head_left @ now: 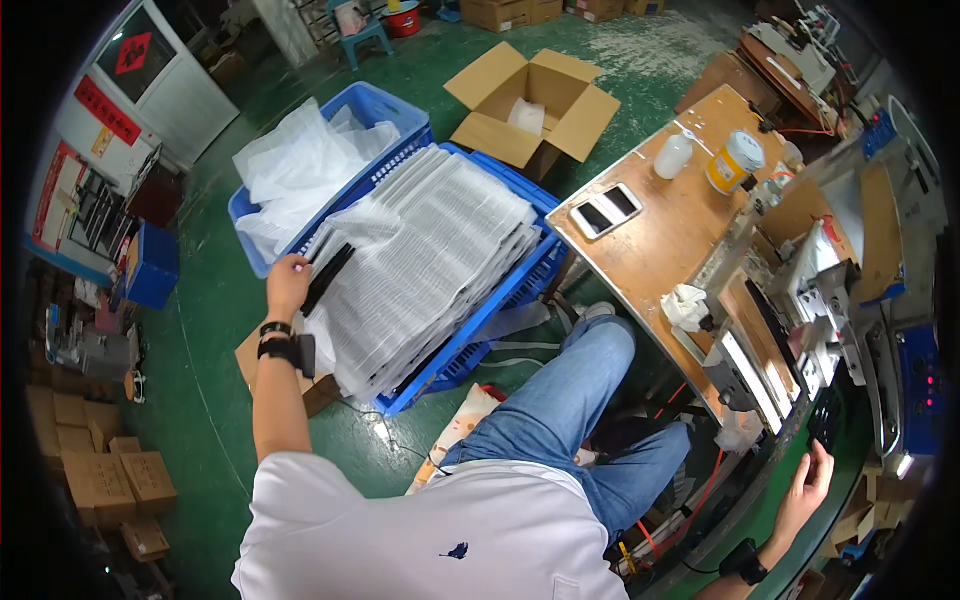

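Note:
My left hand (287, 283) reaches out to the left and grips a long black flat part (328, 278) at the edge of a stack of clear plastic bags (430, 260). The stack lies in a blue plastic crate (500, 300) beside my knee. My right hand (808, 485) is low on the right, fingers spread, touching a small black part (826, 418) on the green edge of the machine bench. Both wrists wear black bands.
A second blue crate (385, 105) holds crumpled white plastic. An open cardboard box (535, 100) stands behind it. A wooden worktable (665, 225) carries two phones, a yellow jar and a white cup. A sealing machine (830, 300) fills the right. Stacked cartons sit at lower left.

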`<state>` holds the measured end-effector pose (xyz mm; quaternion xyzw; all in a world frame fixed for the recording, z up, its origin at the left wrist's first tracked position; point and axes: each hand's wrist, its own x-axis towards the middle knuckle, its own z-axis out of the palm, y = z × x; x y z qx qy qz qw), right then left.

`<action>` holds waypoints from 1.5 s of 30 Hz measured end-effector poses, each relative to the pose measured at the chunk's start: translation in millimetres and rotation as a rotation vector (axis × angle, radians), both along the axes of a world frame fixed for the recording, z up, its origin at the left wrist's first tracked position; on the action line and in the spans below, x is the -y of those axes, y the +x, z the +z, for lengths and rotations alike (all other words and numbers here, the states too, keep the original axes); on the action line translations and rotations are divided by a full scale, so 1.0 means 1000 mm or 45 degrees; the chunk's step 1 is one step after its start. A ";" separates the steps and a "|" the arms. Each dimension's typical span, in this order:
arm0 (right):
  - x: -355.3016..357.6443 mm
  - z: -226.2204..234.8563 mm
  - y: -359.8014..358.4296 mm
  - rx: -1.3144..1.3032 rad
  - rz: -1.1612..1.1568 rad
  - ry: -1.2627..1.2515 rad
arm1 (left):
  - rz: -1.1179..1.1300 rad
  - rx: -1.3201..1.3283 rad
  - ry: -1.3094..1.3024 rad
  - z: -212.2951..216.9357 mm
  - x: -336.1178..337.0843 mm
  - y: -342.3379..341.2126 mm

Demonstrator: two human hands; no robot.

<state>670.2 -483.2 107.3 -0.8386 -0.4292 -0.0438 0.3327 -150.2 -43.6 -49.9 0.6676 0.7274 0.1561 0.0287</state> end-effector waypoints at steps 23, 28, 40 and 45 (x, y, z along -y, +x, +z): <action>-0.110 0.050 -0.022 -0.054 0.159 -0.231 | -1.528 0.862 0.016 0.156 0.053 0.501; -0.022 0.044 0.004 0.155 0.177 -0.069 | -2.082 0.614 0.433 0.194 0.083 0.593; 0.239 -0.104 0.195 -0.034 -1.221 -0.110 | -2.052 0.342 0.324 0.189 0.116 0.620; 0.202 -0.140 0.237 -0.036 -1.276 -0.331 | -1.293 0.334 0.331 0.139 0.032 0.465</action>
